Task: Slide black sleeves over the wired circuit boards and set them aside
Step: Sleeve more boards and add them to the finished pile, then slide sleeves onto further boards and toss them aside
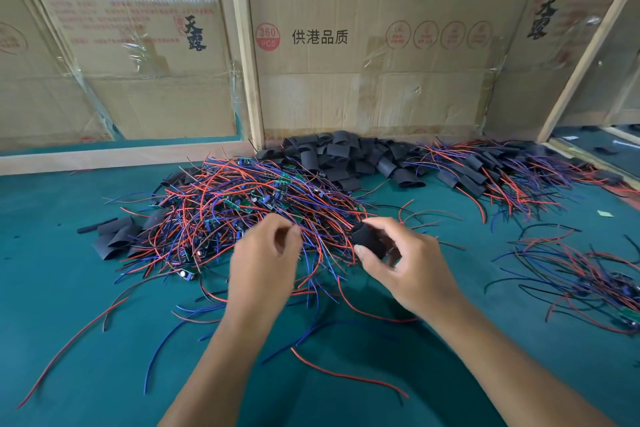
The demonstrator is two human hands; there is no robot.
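Right hand (pixel 398 264) pinches a black sleeve (pixel 370 240); left hand (pixel 265 253), fingers curled, grip contents unclear, over the wired boards (pixel 242 198).

Bright even light, soft shadows, slight motion blur, wide-angle edge bending.

My left hand (pixel 265 253) sits before the tangled heap of red-and-blue-wired green circuit boards (pixel 242 198); my right hand (pixel 398 260) lies right of it. Behind the heap lies a pile of flat black sleeves (pixel 346 156), against the cardboard wall (pixel 346 80).
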